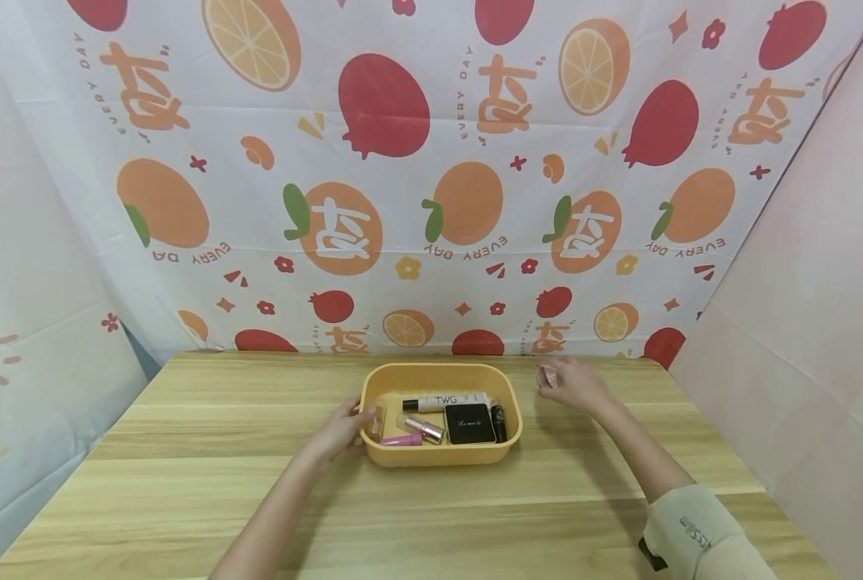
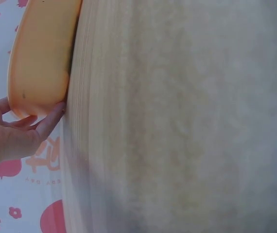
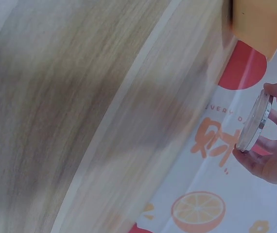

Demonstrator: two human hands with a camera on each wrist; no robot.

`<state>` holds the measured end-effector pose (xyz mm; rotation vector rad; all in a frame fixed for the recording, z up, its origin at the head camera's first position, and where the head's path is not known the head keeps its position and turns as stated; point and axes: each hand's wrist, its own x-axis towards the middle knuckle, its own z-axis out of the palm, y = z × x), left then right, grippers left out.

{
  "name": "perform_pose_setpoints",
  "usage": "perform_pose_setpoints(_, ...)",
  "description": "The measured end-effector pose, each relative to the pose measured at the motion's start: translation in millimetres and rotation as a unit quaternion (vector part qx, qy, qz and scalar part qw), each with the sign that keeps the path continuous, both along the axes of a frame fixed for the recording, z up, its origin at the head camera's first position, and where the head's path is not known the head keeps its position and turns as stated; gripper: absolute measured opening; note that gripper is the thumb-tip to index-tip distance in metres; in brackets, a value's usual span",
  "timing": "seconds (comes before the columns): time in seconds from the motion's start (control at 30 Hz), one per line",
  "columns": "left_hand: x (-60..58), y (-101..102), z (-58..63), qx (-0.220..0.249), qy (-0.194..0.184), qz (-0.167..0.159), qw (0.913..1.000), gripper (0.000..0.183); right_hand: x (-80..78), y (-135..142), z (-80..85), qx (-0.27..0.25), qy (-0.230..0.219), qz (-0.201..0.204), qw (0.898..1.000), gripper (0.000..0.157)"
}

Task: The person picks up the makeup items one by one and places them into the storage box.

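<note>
A yellow plastic basket [image 1: 446,457] stands on the wooden table. My left hand [image 1: 335,435] grips its left end, thumb over the rim and fingers along the outside wall. Inside lie a white tube marked TWG [image 1: 449,400], a black square case [image 1: 470,424], a small black bottle [image 1: 499,422], a silver lipstick-like tube [image 1: 424,428], a pink tube [image 1: 402,440] and a small clear-orange item [image 1: 376,424]. To the right of the basket, my right hand [image 1: 579,387] pinches a round flat compact [image 3: 254,121] with a silvery rim by its edges, above the table.
Behind the wooden table [image 1: 184,483] hangs a white cloth [image 1: 416,274] printed with fruit. Pale cloth walls [image 1: 801,346] close in the left and right sides. The basket sits close to the table's back edge.
</note>
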<state>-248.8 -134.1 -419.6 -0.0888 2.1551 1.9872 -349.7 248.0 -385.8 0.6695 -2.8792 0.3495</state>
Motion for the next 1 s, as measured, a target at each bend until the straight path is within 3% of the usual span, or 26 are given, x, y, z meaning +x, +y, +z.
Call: perform_pose_setpoints(1.0, -0.5, -1, -0.5, 0.004, -0.006, 0.005, 1.0000, 0.057, 10.0, -14, 10.5, -0.009, 0.011, 0.019, 1.000, 0.045)
